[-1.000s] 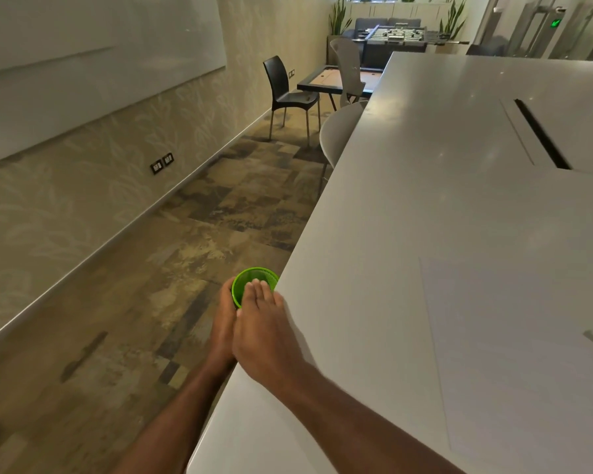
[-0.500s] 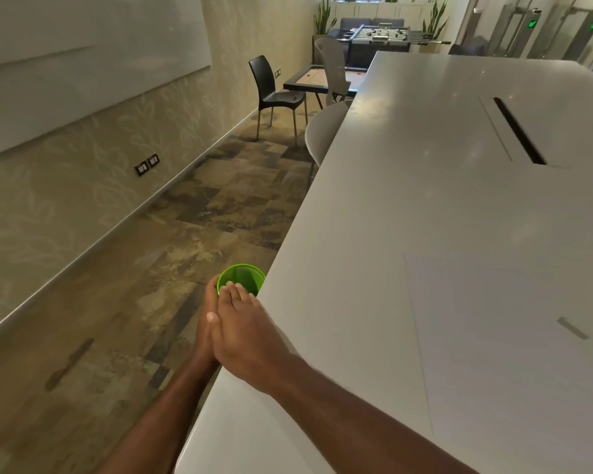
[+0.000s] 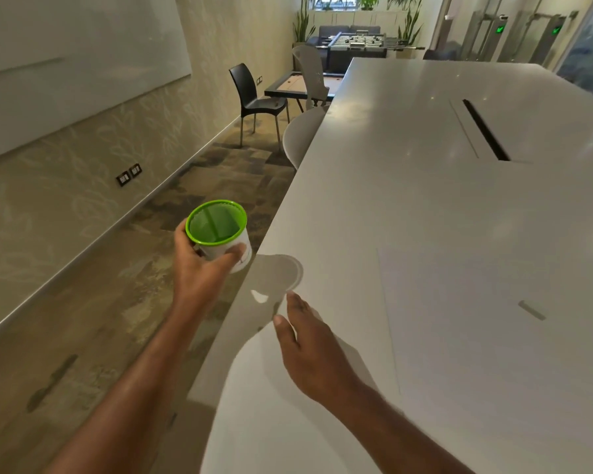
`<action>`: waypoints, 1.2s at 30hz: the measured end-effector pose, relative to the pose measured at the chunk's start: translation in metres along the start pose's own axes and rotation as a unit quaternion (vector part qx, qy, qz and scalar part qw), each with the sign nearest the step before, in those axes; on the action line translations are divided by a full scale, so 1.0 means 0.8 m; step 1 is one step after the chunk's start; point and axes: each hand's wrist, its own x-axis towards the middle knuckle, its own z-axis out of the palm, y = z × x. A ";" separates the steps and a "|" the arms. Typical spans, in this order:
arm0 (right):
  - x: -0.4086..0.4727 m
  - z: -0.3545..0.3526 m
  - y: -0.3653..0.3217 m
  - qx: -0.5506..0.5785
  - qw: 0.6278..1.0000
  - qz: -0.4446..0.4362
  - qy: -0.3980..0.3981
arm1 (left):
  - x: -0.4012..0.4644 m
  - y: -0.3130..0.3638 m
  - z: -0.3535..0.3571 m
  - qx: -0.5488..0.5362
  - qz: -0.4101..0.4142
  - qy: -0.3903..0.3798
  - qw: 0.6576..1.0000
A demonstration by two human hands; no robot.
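Observation:
A white cup with a green rim and green inside hangs in the air just left of the edge of the long white table. My left hand grips it from below and the side, thumb across its white wall. The cup is upright and looks empty. My right hand lies flat over the table near its left edge, fingers straight and together, holding nothing. It is apart from the cup, lower and to the right.
A white chair is tucked at the table's left edge further on. A black chair, a grey chair and a low game table stand beyond. A dark cable slot cuts the tabletop. A table football game stands at the back.
My left hand has lifted the cup up beside the table edge. My right hand has come off the cup's rim and drawn back onto the table.

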 end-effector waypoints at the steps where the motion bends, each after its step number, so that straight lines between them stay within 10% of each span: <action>1: -0.004 -0.008 0.004 0.003 1.000 0.005 0.003 | 0.000 0.008 0.011 -0.008 0.003 -0.007 1.000; 36: -0.072 -0.119 0.061 0.001 0.998 0.059 0.033 | -0.027 -0.005 0.138 0.017 -0.067 -0.133 0.989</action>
